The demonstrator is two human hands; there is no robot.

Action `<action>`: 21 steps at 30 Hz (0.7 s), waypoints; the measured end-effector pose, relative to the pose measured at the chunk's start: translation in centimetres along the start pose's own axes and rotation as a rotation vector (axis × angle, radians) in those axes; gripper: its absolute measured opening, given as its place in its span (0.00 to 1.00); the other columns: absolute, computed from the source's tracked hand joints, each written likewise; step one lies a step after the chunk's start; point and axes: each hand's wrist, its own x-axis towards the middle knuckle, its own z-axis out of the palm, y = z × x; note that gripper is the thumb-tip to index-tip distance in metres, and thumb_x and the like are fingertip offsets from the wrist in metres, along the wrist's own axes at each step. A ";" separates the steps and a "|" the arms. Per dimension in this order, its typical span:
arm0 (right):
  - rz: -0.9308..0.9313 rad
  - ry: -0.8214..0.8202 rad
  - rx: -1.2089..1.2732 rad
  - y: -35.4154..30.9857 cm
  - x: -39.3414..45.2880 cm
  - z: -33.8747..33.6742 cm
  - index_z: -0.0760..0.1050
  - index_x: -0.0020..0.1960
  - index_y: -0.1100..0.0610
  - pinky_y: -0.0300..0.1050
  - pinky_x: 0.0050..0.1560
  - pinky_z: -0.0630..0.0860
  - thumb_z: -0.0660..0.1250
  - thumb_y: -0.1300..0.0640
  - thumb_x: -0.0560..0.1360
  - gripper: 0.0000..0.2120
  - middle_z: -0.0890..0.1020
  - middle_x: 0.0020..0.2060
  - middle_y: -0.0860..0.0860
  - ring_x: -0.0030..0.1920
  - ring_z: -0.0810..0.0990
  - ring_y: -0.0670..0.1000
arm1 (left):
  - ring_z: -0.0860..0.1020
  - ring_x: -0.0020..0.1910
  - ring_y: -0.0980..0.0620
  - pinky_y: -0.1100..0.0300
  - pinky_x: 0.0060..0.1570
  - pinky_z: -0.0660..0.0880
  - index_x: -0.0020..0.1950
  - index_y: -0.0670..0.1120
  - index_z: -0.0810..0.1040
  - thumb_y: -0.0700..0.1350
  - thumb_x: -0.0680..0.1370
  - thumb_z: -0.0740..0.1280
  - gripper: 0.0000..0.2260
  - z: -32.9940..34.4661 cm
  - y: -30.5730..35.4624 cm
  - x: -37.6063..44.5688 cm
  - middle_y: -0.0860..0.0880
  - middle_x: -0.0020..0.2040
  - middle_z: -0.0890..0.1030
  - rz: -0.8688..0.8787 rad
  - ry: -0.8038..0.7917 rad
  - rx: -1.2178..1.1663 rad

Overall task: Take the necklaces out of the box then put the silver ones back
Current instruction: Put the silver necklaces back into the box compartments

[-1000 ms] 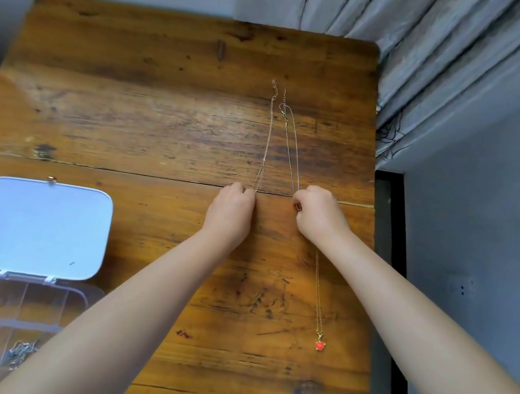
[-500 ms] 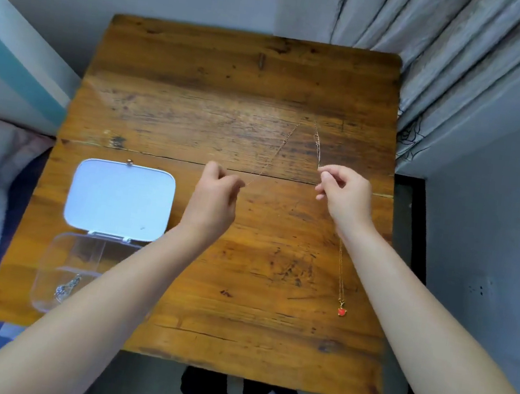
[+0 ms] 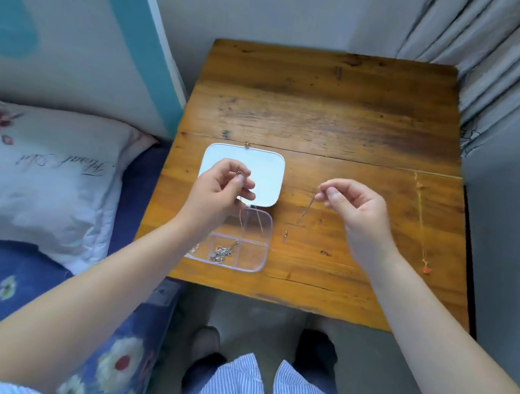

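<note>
A clear plastic box (image 3: 259,253) lies open near the table's front left, its white lid (image 3: 266,173) folded back. Silver necklaces (image 3: 222,253) lie bunched in its front compartments. My left hand (image 3: 219,191) is raised over the box, pinching one end of a thin chain (image 3: 306,210). My right hand (image 3: 354,209) pinches the other end of that chain, which hangs down from my fingers above the wood. A gold necklace with a red pendant (image 3: 426,270) lies stretched along the table's right side, apart from both hands.
The wooden table (image 3: 329,113) stands in a corner, with a grey wall behind and a curtain (image 3: 503,47) at the right. A bed with a pillow (image 3: 41,168) and flowered blue sheet touches the table's left side. My striped trousers and feet show below the front edge.
Both hands have lifted the thin chain off the table and carried it left toward the open box. The view has pulled back and swung left, showing the bed.
</note>
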 end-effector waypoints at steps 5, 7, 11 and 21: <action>0.014 0.046 0.151 -0.1 -3.5 5.9 0.77 0.38 0.54 0.35 0.43 0.80 0.58 0.70 0.75 0.15 0.84 0.27 0.45 0.38 0.83 0.44 | 0.78 0.32 0.60 0.70 0.34 0.77 0.40 0.49 0.72 0.32 0.79 0.55 0.15 -5.5 -0.3 -2.2 0.48 0.36 0.74 0.062 -0.097 -0.075; 0.017 0.095 0.206 -0.5 -4.1 8.2 0.76 0.39 0.57 0.37 0.44 0.81 0.57 0.70 0.76 0.14 0.84 0.26 0.46 0.37 0.84 0.44 | 0.77 0.35 0.55 0.69 0.36 0.77 0.41 0.49 0.71 0.32 0.79 0.55 0.15 -7.3 -0.4 -2.6 0.48 0.36 0.74 0.099 -0.163 -0.076; 0.001 0.183 0.253 -1.6 -4.2 11.3 0.75 0.41 0.59 0.38 0.44 0.82 0.56 0.69 0.76 0.12 0.84 0.26 0.46 0.36 0.84 0.45 | 0.76 0.37 0.54 0.69 0.39 0.77 0.41 0.49 0.71 0.32 0.79 0.55 0.15 -9.5 -0.2 -2.3 0.49 0.36 0.75 0.140 -0.236 -0.069; -0.004 0.200 0.198 -1.3 -1.8 15.1 0.75 0.41 0.58 0.37 0.42 0.81 0.56 0.69 0.76 0.12 0.84 0.27 0.46 0.37 0.84 0.45 | 0.77 0.32 0.67 0.74 0.37 0.76 0.43 0.50 0.72 0.33 0.79 0.57 0.13 -12.7 -3.2 0.3 0.51 0.37 0.76 0.204 -0.219 0.040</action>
